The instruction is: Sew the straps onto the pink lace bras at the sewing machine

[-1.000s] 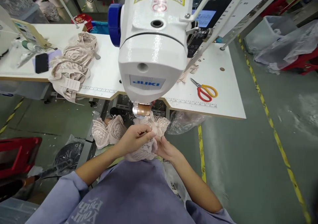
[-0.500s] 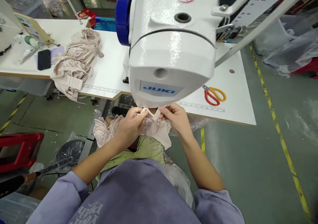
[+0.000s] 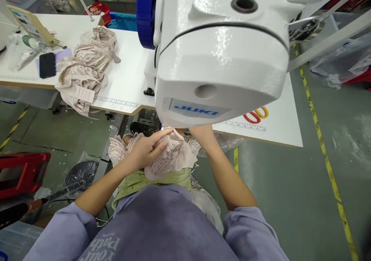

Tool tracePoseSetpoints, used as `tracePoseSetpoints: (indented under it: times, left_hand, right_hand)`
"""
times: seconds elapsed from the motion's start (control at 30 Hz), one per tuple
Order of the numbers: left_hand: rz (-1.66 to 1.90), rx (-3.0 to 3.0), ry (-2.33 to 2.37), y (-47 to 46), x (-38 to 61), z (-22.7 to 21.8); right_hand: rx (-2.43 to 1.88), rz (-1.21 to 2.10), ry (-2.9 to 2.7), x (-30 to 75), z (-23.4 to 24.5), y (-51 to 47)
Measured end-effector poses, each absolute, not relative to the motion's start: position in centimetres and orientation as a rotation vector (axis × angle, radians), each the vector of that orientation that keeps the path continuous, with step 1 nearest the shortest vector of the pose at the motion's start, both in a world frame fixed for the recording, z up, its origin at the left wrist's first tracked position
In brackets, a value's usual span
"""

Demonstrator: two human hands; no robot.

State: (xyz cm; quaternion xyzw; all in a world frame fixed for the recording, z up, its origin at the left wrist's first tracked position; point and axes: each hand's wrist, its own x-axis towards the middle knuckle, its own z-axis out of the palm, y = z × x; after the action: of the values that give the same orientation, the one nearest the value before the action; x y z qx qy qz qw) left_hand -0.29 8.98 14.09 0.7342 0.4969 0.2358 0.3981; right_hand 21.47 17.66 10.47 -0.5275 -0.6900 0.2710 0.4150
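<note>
A pale pink lace garment, which looks like a bra (image 3: 171, 156), hangs below the sewing machine head (image 3: 220, 68) and over my lap. My left hand (image 3: 146, 151) is on its left side, the index finger stretched along a narrow edge strip near the machine and the thumb lower on the lace. That hand appears to hold the cloth between its fingers. On the other side, my right hand (image 3: 203, 134) reaches under the machine head, which hides its fingers. The needle area is hidden too.
More lace bras (image 3: 84, 72) are heaped on the white table (image 3: 127, 68) at left, with a black phone (image 3: 47, 65) beside them. Red and yellow scissors (image 3: 256, 115) lie right of the machine, partly covered by it. A red stool (image 3: 24, 174) stands on the floor at left.
My right hand has gone forward under the machine head, its fingers now hidden. My left hand has shifted from pinching a strip to lying along the lace. The view has moved closer to the machine.
</note>
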Motion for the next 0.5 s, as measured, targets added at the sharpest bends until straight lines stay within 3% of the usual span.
tracePoseSetpoints:
  times: [0.23,0.5]
  left_hand:
    - [0.711,1.675,1.283,7.7,1.7,16.7]
    - [0.686,1.876,1.197,8.7,2.2,16.7]
  right_hand:
    - [-1.296,0.762,-1.638,21.4,10.5,17.6]
    - [-1.292,0.834,-1.671,21.4,10.6,17.7]
